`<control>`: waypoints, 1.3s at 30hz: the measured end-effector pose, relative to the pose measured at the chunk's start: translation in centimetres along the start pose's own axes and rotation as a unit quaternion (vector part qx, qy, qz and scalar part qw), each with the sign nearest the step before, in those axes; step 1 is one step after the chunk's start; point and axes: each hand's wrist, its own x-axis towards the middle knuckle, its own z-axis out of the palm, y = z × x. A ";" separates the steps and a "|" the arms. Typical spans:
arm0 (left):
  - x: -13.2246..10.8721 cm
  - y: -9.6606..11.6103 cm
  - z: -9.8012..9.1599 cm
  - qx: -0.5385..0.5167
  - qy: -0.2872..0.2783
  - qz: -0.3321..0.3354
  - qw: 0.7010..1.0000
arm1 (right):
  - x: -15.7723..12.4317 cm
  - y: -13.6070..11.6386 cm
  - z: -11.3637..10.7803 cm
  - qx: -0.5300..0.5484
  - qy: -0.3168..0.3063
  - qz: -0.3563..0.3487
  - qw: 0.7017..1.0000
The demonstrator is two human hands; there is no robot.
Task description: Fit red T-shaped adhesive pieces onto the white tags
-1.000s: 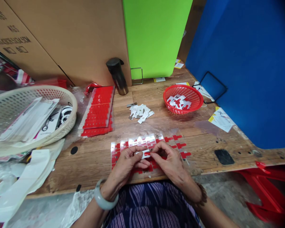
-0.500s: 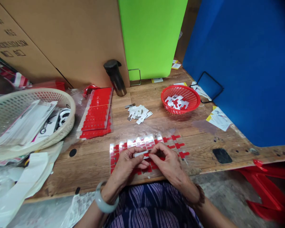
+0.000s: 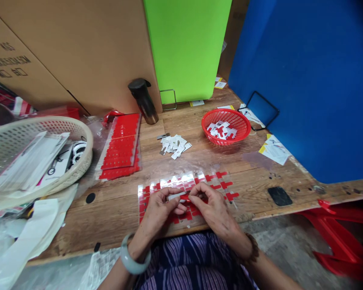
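Note:
Between the thumb and fingers of my left hand is a small flat metal plate, held over the table's front edge. My right hand pinches a red sticker against the plate's right end. Beneath both hands lies a clear sheet of red stickers, its middle hidden by my fingers. A loose pile of similar metal plates rests farther back. To its right, a red plastic basket holds several plates with red on them.
On the left stands a large cream basket with packets and cards. Stacked red sticker sheets lie beside it. A dark tumbler stands before cardboard. Green and blue panels rise behind and right.
The red sticker now shows more over the plate's right end, between my fingertips. Both hands stay nearly in place, while the whole view has shifted slightly.

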 end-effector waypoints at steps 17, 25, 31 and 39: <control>0.3 -0.5 -0.5 -0.031 -0.021 -0.043 0.998 | 0.8 1.4 0.6 -0.024 0.012 -0.026 0.999; 0.3 -0.6 -0.5 -0.032 -0.021 -0.028 0.999 | 0.7 1.5 0.9 -0.049 0.025 -0.043 0.998; 0.4 -0.7 -0.6 -0.036 -0.024 -0.026 0.999 | 0.7 1.6 0.8 -0.043 0.019 -0.039 0.998; 0.9 -0.4 -0.4 -0.031 -0.014 -0.014 0.999 | 1.1 2.0 1.1 -0.004 0.035 -0.021 0.999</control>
